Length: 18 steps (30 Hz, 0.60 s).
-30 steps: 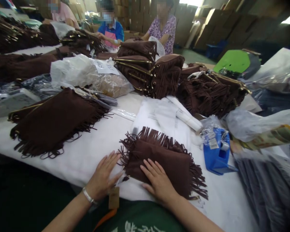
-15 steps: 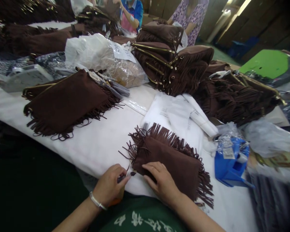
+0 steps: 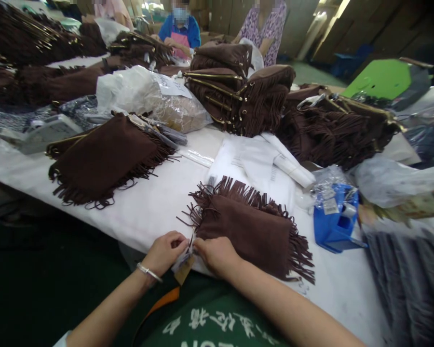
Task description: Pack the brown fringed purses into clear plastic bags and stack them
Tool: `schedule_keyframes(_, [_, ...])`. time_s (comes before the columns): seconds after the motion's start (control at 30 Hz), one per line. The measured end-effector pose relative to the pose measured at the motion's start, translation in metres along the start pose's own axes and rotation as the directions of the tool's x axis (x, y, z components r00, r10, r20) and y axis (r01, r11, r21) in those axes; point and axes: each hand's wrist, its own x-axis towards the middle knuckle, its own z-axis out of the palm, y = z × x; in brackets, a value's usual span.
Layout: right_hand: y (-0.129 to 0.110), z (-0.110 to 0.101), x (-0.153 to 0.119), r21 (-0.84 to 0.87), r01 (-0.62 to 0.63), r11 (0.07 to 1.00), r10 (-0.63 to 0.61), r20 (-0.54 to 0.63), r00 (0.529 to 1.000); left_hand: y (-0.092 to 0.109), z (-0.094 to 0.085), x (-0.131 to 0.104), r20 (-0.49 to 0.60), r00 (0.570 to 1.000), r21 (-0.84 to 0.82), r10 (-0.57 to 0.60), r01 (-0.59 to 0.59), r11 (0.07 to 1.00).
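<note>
A dark brown fringed pouch (image 3: 246, 231) lies flat before me, its fringe spread along the far and right edges. At its near left corner, my left hand (image 3: 168, 253) is closed in a pinch by a small hang tag (image 3: 183, 272), which dangles at the table edge. My right hand (image 3: 217, 254) is also closed, with its fingertips pinching at the tag's top by that corner. Exactly which part each fingertip grips is partly hidden. Another brown fringed pouch (image 3: 97, 161) with a gold zipper rests to the left, grey tags on top of it.
White plastic bags (image 3: 253, 159) lie behind the near pouch. A blue tape dispenser (image 3: 334, 221) stands to the right, beside dark grey packed items (image 3: 405, 279). Stacked fringed bags (image 3: 238, 91) and a clear bag (image 3: 148, 96) fill the back. Other people (image 3: 181, 33) work across the table.
My right hand has moved left off the pouch's face to meet my left hand at its corner. The hang tag now shows between them. The camera view has shifted slightly.
</note>
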Motion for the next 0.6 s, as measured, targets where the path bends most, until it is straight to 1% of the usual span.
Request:
schedule_keyframes(0.13, [-0.001, -0.001, -0.004, 0.005, -0.042, 0.999, 0.042, -0.049, 0.998, -0.002, -0.012, 0.0, -0.049, 0.989, -0.161, -0.142, 0.133, 0.978])
schedule_keyframes(0.23, [-0.006, 0.001, -0.008, 0.001, -0.07, 0.998, 0.07, -0.074, 0.995, -0.003, -0.011, -0.004, -0.021, 0.977, -0.279, -0.214, 0.199, 0.939])
schedule_keyframes(0.37, [0.003, 0.0, -0.018, 0.016, -0.062, 0.998, 0.063, -0.102, 0.993, -0.002, 0.003, -0.012, 0.059, 0.963, -0.394, -0.263, 0.265, 0.88])
schedule_keyframes(0.43, [0.01, -0.003, -0.024, 0.101, -0.034, 0.994, 0.045, -0.116, 0.992, -0.001, 0.012, -0.016, 0.092, 0.956, -0.434, -0.278, 0.29, 0.853])
schedule_keyframes(0.53, [0.013, -0.007, -0.029, 0.255, 0.034, 0.966, 0.015, -0.186, 0.982, 0.002, 0.025, -0.02, 0.119, 0.947, -0.53, -0.298, 0.315, 0.788])
schedule_keyframes(0.6, [0.008, -0.007, -0.028, 0.237, 0.07, 0.969, -0.014, -0.228, 0.974, 0.006, 0.03, -0.021, 0.12, 0.948, -0.594, -0.294, 0.306, 0.744])
